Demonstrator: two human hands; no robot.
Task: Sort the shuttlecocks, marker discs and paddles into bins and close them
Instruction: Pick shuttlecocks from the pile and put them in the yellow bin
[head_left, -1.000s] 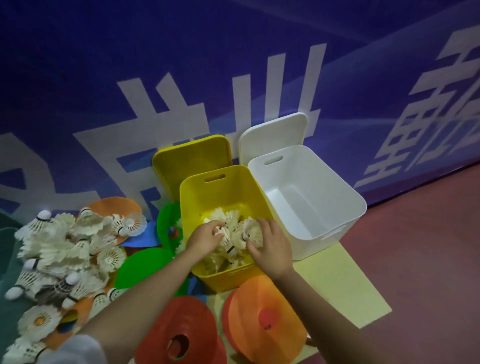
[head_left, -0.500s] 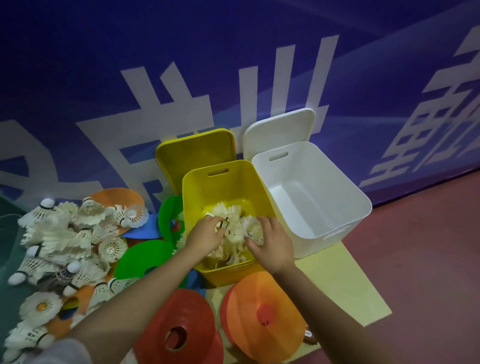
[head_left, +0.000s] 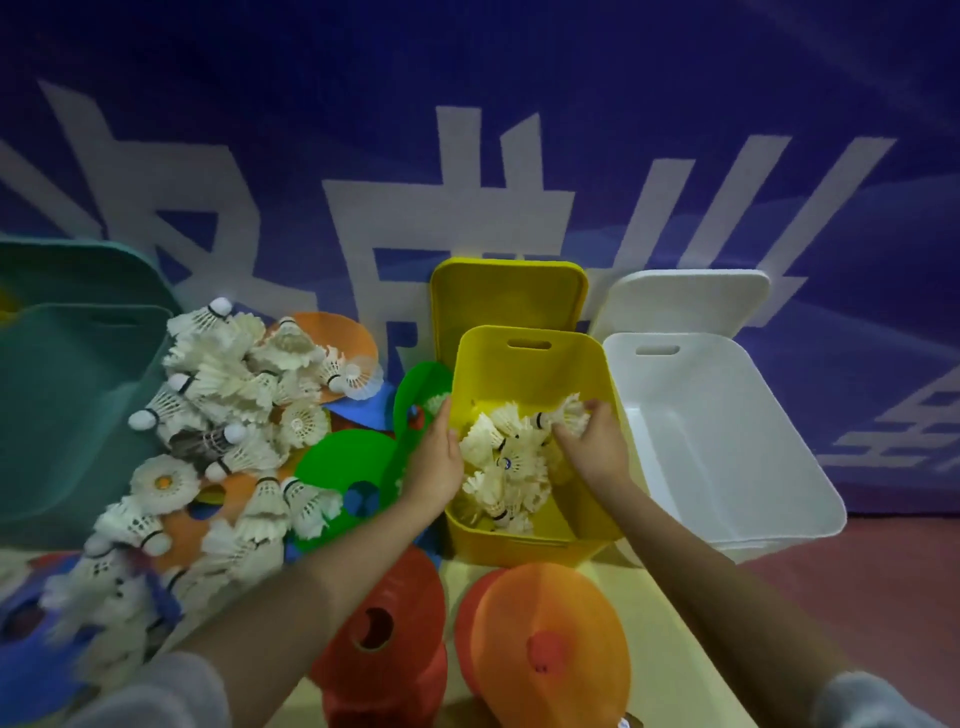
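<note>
The hands are drawing apart over the yellow bin (head_left: 530, 364): the left hand (head_left: 434, 457), fingers straight, is now leaving along its left wall, while the right hand (head_left: 592, 441) is still gripping a shuttlecock (head_left: 569, 415) inside. Many loose shuttlecocks (head_left: 223, 374) are waiting on the floor.

Left hand (head_left: 434, 462) flat, fingers straight; right hand (head_left: 592, 441) curled, gripping.

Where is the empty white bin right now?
In the head view, the white bin stands at the right, touching the yellow bin, its lid propped against the blue wall.
</note>
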